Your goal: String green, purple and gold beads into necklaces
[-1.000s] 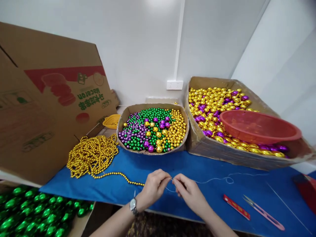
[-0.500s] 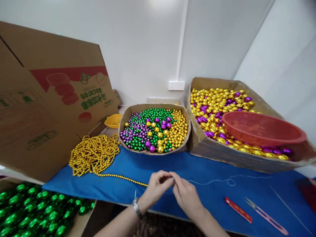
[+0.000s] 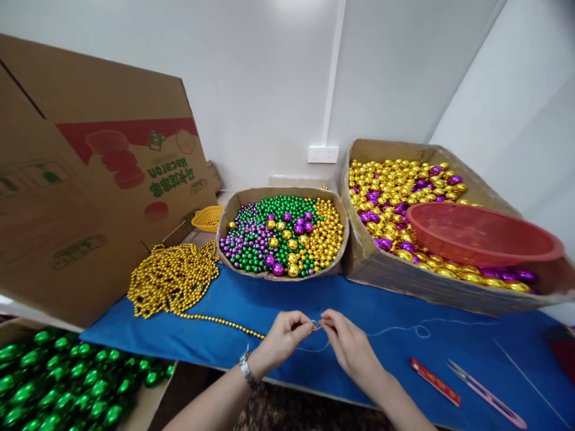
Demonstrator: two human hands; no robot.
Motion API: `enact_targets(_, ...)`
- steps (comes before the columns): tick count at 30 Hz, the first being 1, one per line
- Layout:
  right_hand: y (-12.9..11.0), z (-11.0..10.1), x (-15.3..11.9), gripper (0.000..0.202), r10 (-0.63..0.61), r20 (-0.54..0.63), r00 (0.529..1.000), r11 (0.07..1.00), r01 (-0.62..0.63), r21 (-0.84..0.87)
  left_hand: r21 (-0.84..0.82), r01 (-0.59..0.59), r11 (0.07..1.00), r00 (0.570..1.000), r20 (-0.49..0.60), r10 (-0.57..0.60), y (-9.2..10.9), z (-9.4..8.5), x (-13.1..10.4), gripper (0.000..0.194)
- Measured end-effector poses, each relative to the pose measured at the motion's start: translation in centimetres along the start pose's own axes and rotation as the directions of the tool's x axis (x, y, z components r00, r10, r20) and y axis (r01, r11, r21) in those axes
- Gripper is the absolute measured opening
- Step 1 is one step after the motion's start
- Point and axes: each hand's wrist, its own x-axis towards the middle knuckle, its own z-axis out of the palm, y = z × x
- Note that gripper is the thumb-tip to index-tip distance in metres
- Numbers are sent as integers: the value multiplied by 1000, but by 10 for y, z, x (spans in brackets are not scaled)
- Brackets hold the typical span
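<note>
Above the front of the blue cloth, my left hand pinches a thin pale thread, which makes a small loop at the fingertips. Close beside it, the fingertips of my right hand are pressed together on the same thread, a short gap away. The thread trails off to the right across the cloth. A gold bead strand runs from a coiled pile of gold bead strings to behind my left hand; its end is hidden there.
A cardboard tray of green, purple and gold beads stands mid-table. Right of it is a larger box with a red basin. Pink-handled scissors, a red packet and a needle lie right. Green beads fill a box lower left.
My hands have drawn slightly apart, the right one moving to the right. A small thread loop now shows between the fingertips, and more thread hangs below them.
</note>
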Motion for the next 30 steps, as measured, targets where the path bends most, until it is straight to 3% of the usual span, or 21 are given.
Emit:
enact_targets(4, 5, 6, 2, 18, -71, 6, 997, 997, 71, -4, -24, 51, 998, 991, 121, -48, -2, 3, -1, 34)
enact_targets(7, 2, 6, 1, 25, -87, -43, 995, 996, 86, -34, -61, 73, 995, 997, 42, -71, -5, 5, 0, 33)
enact_targets(10, -6, 4, -3, 28, -101, -108, 989, 986, 86, -141, -3, -36, 999, 993, -108, 35, -4, 6, 0, 29)
enact_targets(12, -11, 4, -5, 25, -109, -114, 988, 974, 83, -211, 87, -112, 990, 984, -132, 123, -3, 6, 0, 27)
enact_targets(17, -19, 8, -3, 22, -19, -115, 993, 980, -5, -199, 339, -272, 901, 947, -70, 312, -1, 6, -4, 25)
enact_targets(22, -23, 6, 2, 20, 56, -114, 992, 986, -73, -152, 554, -430, 713, 858, 4, 514, -9, 8, -7, 22)
enact_targets(26, -23, 8, 3, 19, 117, -107, 987, 988, -126, -87, 628, -467, 623, 821, 45, 570, -15, 9, -6, 23)
enact_targets(30, -20, 14, 3, 20, 201, -138, 970, 980, -198, 36, 569, -426, 704, 849, -19, 529, -12, 12, -4, 21)
